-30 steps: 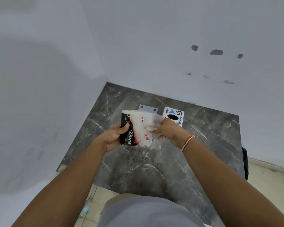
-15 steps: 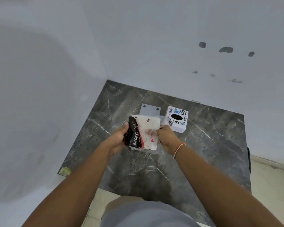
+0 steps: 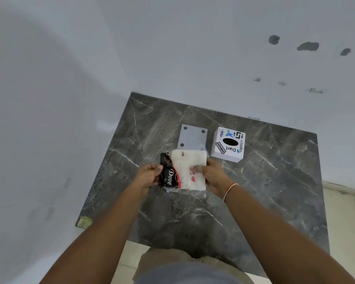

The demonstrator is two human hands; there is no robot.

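Two hands clamp a pack above mid-tabletop: left hand grips its black end, right hand its clear end. White box toward far edge.

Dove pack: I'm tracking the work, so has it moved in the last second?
Yes. The Dove pack came nearer the person, down in the picture: it hid most of the grey plate before, and now covers only its near edge.

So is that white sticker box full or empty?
Cannot tell. The white box shows only a dark oval hole on top, with nothing poking out; its inside is hidden.
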